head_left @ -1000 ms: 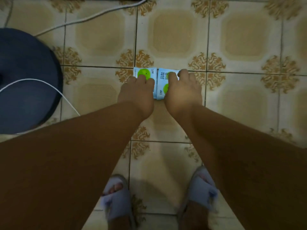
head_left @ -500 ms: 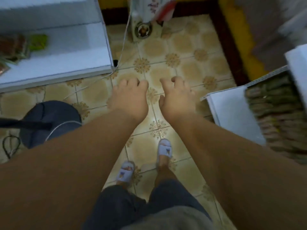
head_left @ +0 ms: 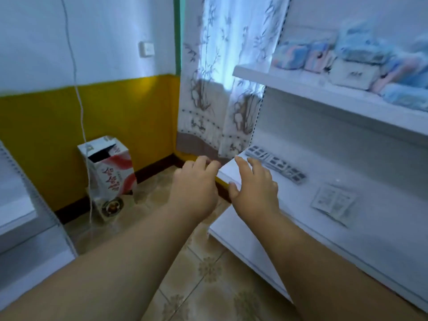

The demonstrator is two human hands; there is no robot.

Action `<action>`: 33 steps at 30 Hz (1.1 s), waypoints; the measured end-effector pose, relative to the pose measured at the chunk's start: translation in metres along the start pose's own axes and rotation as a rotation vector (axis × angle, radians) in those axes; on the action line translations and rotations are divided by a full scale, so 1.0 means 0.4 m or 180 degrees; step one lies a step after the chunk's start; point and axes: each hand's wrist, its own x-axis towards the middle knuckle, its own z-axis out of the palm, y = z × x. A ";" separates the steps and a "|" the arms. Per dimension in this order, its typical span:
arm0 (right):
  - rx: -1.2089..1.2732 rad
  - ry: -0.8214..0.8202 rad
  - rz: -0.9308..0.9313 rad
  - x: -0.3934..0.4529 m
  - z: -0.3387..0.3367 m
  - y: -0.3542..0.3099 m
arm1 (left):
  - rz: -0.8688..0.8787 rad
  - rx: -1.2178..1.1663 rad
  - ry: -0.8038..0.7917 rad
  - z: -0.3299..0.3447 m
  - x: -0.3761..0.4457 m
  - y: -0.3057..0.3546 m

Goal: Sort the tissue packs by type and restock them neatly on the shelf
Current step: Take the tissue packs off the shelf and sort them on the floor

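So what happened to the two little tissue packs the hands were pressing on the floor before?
They were let go: the left hand and right hand now hold nothing, fingers loosely spread. The person stood up and the view swung from the tiled floor to the white shelf, with the right hand over its corner. The two packs are out of sight now. Both hands stayed side by side out in front.

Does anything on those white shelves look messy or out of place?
Yes. The tissue packs on the upper shelf lie heaped at mixed angles, not in rows. On the lower shelf, a flat white packet sits askew.
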 end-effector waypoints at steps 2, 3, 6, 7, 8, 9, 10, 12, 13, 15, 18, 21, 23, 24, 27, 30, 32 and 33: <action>0.0125 0.0227 0.0119 0.036 -0.084 0.069 | 0.0143 -0.0127 0.0142 -0.019 0.070 0.093; 0.0185 0.0354 0.0170 0.052 -0.125 0.105 | 0.0183 -0.0253 0.0226 -0.024 0.105 0.143; 0.0416 0.0745 0.0155 0.109 -0.240 0.203 | 0.0161 -0.0711 0.0518 -0.045 0.216 0.282; 0.0488 0.0866 0.0116 0.132 -0.275 0.231 | 0.0158 -0.0860 0.0614 -0.053 0.253 0.320; 0.0550 0.0986 0.0083 0.157 -0.303 0.259 | 0.0169 -0.1002 0.0694 -0.056 0.287 0.352; 0.0591 0.1069 0.0066 0.178 -0.326 0.282 | 0.0179 -0.1115 0.0753 -0.058 0.317 0.377; 0.0637 0.1139 0.0064 0.197 -0.344 0.301 | 0.0182 -0.1191 0.0807 -0.060 0.341 0.397; 0.0755 0.1256 0.0069 0.230 -0.367 0.330 | 0.0157 -0.1269 0.0890 -0.055 0.387 0.420; 0.0833 0.1288 0.0058 0.248 -0.372 0.338 | 0.0148 -0.1318 0.0908 -0.051 0.411 0.424; 0.0956 0.1335 0.0019 0.293 -0.378 0.344 | 0.0175 -0.1416 0.0961 -0.045 0.466 0.426; 0.1129 0.1458 0.0064 0.389 -0.376 0.344 | 0.0245 -0.1553 0.1020 -0.037 0.567 0.418; 0.1403 0.1684 0.0240 0.499 -0.383 0.342 | 0.0389 -0.1736 0.0963 -0.028 0.681 0.414; 0.1667 0.1836 0.0564 0.575 -0.403 0.351 | 0.0559 -0.1946 0.0855 -0.027 0.762 0.421; 0.1801 0.1919 0.0730 0.612 -0.416 0.359 | 0.0657 -0.2043 0.0802 -0.026 0.803 0.427; 0.2054 0.2184 0.1336 0.711 -0.461 0.394 | 0.0851 -0.2520 0.0481 -0.029 0.928 0.456; 0.2445 0.2387 0.1748 0.789 -0.484 0.445 | 0.0880 -0.3183 -0.0215 -0.026 1.039 0.506; 0.2776 0.2399 0.1875 0.826 -0.486 0.472 | 0.0885 -0.3507 -0.0685 -0.016 1.093 0.545; 0.2802 0.2343 0.1937 0.841 -0.486 0.481 | 0.0874 -0.3618 -0.0872 -0.009 1.114 0.562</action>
